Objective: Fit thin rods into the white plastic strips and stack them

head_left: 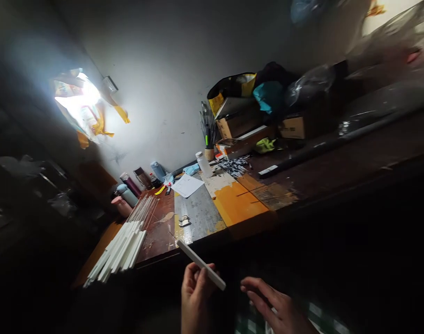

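Note:
My left hand (197, 287) pinches a slim white strip (201, 263) between thumb and fingers, just in front of the table's near edge. The strip slants from upper left to lower right, and a thin wire (172, 236) sticks out of its far end. To the right, apart from the strip, is my right hand (272, 301), its fingers loosely bent and apart with nothing visible in them. A bundle of similar white strips (123, 250) with thin wires lies at the table's left end, their near ends reaching over the edge.
On the table (159, 243) lie a sheet of paper (187, 185), a small metal-looking piece (184, 221) and a heap of small black-and-white pieces (234, 166). A translucent bottle (204, 164) stands behind. Several drink bottles (128, 195) line the left; boxes (239, 123) fill the back.

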The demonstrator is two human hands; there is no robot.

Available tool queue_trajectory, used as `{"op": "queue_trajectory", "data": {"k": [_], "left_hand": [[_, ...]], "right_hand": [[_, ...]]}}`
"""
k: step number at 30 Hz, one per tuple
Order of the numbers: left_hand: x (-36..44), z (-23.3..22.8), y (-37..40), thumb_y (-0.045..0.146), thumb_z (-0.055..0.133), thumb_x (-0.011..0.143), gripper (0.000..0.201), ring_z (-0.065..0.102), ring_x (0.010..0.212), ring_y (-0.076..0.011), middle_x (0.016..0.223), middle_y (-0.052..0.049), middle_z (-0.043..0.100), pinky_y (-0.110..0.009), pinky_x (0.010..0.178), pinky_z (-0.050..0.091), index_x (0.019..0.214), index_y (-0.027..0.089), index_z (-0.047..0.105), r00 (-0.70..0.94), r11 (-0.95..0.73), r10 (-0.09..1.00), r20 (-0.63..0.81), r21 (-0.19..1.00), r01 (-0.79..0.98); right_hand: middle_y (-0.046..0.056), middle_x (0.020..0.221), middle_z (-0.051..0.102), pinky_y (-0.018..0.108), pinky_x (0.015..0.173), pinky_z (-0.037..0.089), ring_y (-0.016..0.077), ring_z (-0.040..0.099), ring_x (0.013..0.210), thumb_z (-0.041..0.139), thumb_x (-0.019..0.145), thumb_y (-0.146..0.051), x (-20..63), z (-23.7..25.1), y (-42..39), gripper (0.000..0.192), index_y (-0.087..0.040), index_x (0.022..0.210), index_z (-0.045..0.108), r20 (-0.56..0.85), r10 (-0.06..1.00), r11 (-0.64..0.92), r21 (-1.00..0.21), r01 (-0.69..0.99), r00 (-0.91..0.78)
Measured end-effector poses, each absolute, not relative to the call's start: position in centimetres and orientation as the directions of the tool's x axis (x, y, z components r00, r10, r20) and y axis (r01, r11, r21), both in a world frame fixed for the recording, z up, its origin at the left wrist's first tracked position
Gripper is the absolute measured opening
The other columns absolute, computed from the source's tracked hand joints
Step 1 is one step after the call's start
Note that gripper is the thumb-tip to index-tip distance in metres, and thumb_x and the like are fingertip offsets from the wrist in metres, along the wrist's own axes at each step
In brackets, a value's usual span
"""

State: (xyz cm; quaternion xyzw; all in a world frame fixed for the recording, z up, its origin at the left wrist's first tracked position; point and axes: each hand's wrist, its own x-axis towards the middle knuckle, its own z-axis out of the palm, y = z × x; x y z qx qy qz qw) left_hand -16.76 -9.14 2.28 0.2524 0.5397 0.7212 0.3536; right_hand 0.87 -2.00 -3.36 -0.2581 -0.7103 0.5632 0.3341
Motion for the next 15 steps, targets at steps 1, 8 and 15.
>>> {"op": "queue_trajectory", "data": {"k": [1,8,15], "left_hand": [[-14.6,1.5,-8.4,0.039,0.076,0.071,0.033,0.066,0.073,-0.0194,0.084,-0.008,0.07,-0.029,0.067,0.052,0.09,0.015,0.063,-0.606,-0.18,0.792,-0.069,0.923,-0.341],[-6.8,-0.2,-3.7,0.037,0.083,0.061,0.043,0.069,0.09,-0.0287,0.093,-0.013,0.071,-0.035,0.08,0.055,0.087,0.014,0.059,-0.466,-0.108,0.853,-0.233,0.796,-0.596],[-3.5,-0.3,-0.5,0.04,0.078,0.068,0.062,0.068,0.094,-0.0297,0.093,-0.011,0.072,-0.034,0.08,0.054,0.117,0.019,0.046,-0.361,-0.048,0.897,-0.257,0.753,-0.656]], "right_hand": [[0.002,0.105,0.067,0.025,0.084,0.054,0.0203,0.064,0.097,0.052,0.091,-0.04,1.2,-2.6,-2.0,0.02,-0.028,0.105,0.058,0.198,0.748,0.251,-0.968,-0.005,-0.633],[-0.003,0.079,0.064,0.021,0.064,0.05,0.0144,0.062,0.07,0.045,0.094,-0.041,6.4,-3.4,-0.8,0.019,-0.026,0.091,0.057,0.204,0.908,0.29,-0.937,0.196,-0.366],[-0.003,0.084,0.065,0.018,0.066,0.051,0.014,0.064,0.074,0.049,0.092,-0.039,11.9,-4.6,0.7,0.015,-0.027,0.094,0.058,0.184,0.963,0.231,-0.941,0.248,-0.197]]}}
